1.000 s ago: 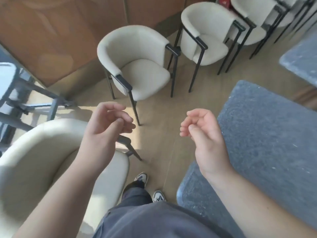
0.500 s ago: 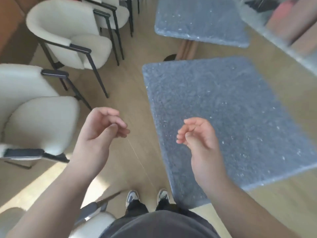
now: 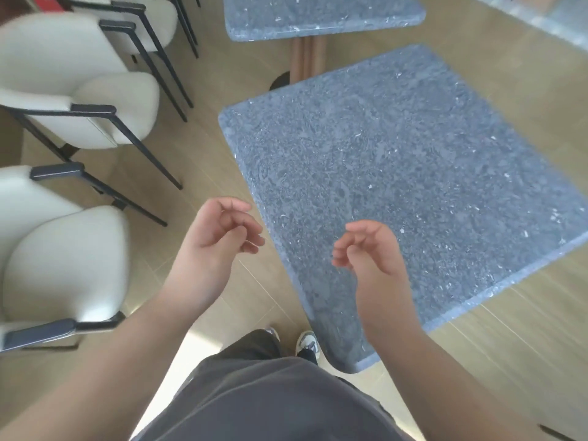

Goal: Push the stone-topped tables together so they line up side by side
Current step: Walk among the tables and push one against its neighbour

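Person standing at near table (image 3: 397, 186) corner, looking down. Left hand (image 3: 213, 243) over floor (image 3: 241, 74), right hand (image 3: 372, 253) above tabletop; both raised, fingers loosely curled, holding nothing, touching nothing. Far table (image 3: 318, 14) ahead, gap between them. Cream chairs (image 3: 63, 256) at left.

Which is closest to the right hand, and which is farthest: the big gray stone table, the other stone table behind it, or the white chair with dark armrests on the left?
From the right hand:
1. Near stone table, directly under the hand.
2. White chair, lower left, across the floor.
3. Far stone table, at the top, beyond the near one.
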The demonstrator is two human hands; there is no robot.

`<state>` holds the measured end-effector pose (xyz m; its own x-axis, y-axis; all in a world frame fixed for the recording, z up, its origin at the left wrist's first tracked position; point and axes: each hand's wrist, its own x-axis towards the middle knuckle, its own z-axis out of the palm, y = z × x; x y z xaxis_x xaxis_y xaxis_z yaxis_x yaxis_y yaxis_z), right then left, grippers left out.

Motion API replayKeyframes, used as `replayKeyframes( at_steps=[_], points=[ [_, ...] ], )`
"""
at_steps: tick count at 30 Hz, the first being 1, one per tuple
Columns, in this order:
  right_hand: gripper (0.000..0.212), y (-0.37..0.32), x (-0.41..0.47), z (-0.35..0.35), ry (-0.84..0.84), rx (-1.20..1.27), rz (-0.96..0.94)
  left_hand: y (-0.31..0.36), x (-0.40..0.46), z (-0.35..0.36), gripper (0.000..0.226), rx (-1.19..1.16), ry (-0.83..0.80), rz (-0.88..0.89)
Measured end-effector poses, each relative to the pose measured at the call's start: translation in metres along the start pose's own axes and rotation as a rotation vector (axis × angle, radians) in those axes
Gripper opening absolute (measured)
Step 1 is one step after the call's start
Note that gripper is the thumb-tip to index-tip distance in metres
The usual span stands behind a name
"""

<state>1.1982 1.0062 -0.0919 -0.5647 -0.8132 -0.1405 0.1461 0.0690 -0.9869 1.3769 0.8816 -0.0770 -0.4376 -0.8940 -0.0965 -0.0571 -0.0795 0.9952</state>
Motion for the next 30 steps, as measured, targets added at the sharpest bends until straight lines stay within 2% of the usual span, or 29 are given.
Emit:
replayKeyframes(
  at_steps=[6, 12, 17, 24, 30],
  points=[
    [0.028, -0.001, 0.023, 0.027, 0.013, -0.002, -0.003, 0.008, 0.024, -0.05, 0.031, 0.014, 0.071, 0.031],
    [0.026, -0.013, 0.077, 0.091, -0.037, -0.038, -0.065, 0.005, 0.075, -0.106, 0.029, -0.024, 0.089, 0.068],
    [0.033, -0.007, 0.142, 0.184, -0.065, -0.093, -0.069, 0.001, 0.141, -0.193, 0.028, -0.046, 0.13, 0.105],
    [0.028, -0.008, 0.221, 0.354, -0.046, -0.083, -0.051, 0.008, 0.238, -0.341, 0.041, 0.005, 0.093, 0.003],
    [0.028, -0.011, 0.268, 0.428, 0.007, -0.054, 0.025, 0.023, 0.319, -0.398, 0.037, 0.003, 0.037, -0.014]
  ],
)
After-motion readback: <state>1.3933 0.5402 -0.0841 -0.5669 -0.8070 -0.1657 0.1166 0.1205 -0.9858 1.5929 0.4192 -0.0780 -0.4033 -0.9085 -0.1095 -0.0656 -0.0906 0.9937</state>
